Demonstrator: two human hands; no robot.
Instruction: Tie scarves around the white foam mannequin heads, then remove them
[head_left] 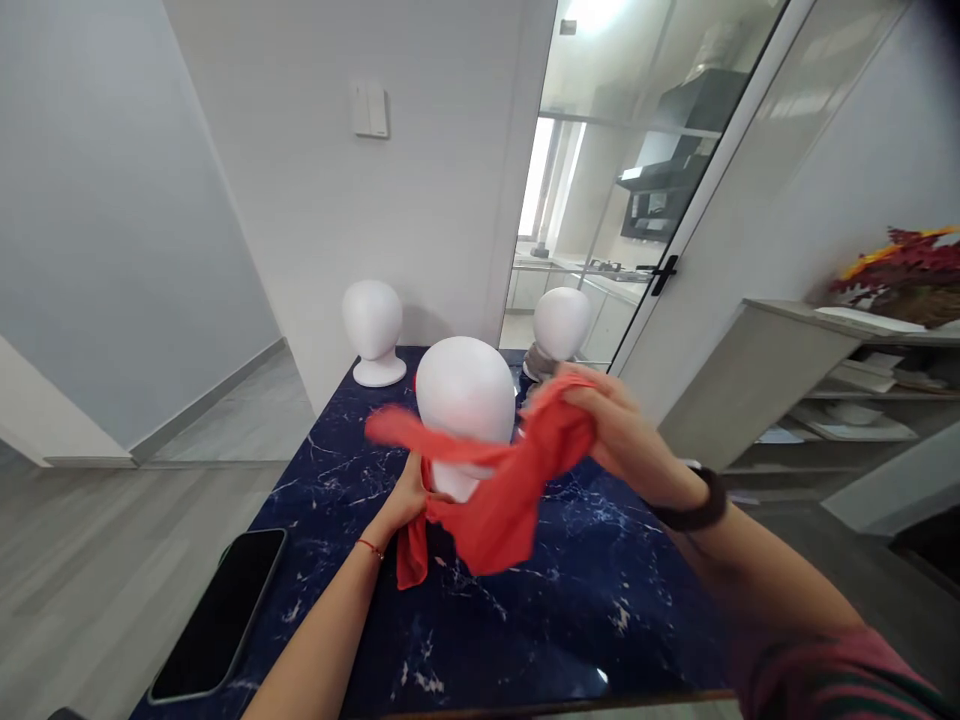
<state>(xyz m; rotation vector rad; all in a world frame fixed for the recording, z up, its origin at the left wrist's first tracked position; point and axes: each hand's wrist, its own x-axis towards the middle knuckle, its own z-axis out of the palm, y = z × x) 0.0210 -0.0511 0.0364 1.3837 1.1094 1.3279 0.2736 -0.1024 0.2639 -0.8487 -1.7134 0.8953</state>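
Note:
A white foam mannequin head (466,388) stands in the middle of the table, its lower part partly covered by a red scarf (499,520). My left hand (410,495) is low at the head's left side, closed on the scarf, with a loose end hanging below it. On the right, my right hand (619,425) grips a bunched part of the same scarf and holds it up beside the head. The cloth spans between both hands, and one strip of it, blurred by motion, sticks out to the left across the head.
The dark blue marbled table (592,610) bears a phone (221,610) at its left edge. A second white head (373,325) stands at the back left, and a third (562,322) at the back right, with greyish cloth around its neck. Behind is a glass door (600,200); a shelf (795,350) stands right.

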